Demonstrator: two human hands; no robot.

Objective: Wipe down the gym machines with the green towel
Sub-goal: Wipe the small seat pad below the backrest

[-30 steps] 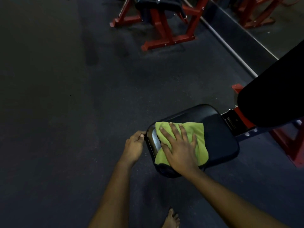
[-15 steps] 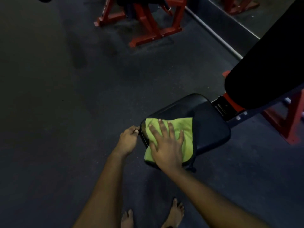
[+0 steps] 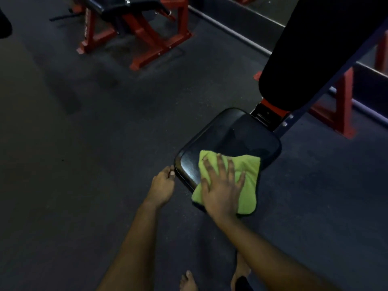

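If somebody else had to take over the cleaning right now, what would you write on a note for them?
Right hand: flat, fingers spread, pressing the green towel on the near end of the black seat pad.
Left hand: fingers curled at the pad's near corner; I cannot tell if it grips firmly.
Done: wiping of the seat pad is under way.
Left: the pad's far end, the back pad, then the red machine beyond.

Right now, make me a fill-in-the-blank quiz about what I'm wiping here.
The right hand presses a ____ towel flat on the black seat pad.
The far machine's frame is painted ____.
The person's feet are ____.
Missing words: green, red, bare.
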